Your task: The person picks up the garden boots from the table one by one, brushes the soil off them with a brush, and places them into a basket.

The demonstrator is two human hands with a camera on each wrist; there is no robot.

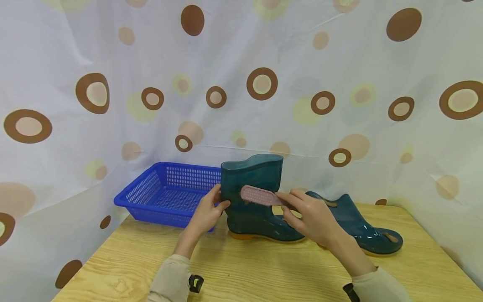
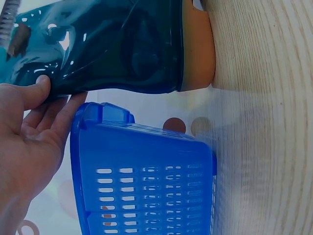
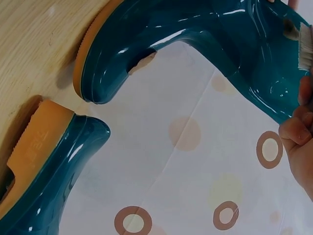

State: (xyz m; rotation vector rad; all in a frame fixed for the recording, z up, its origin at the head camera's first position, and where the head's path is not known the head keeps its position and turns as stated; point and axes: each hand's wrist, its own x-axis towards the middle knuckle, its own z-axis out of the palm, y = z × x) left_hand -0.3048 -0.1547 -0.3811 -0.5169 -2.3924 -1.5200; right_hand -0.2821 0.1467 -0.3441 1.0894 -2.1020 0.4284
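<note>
A dark green rain boot (image 1: 250, 218) with an orange sole stands upright on the table. My left hand (image 1: 207, 209) holds the back edge of its shaft, the thumb on the near side and the fingers partly hidden behind. My right hand (image 1: 311, 216) grips the handle of a pink brush (image 1: 260, 196), which lies across the shaft. In the right wrist view the pale bristles (image 3: 305, 46) are beside a brown smear (image 3: 290, 29) on the shaft. Another brown patch (image 3: 143, 62) marks the boot's foot.
A second green boot (image 1: 349, 218) stands to the right, with a brown patch (image 1: 391, 237) on its toe. Behind my left hand is a blue perforated basket (image 1: 162, 214). The wooden table (image 1: 264, 268) meets a dotted curtain (image 1: 241, 54) at the back.
</note>
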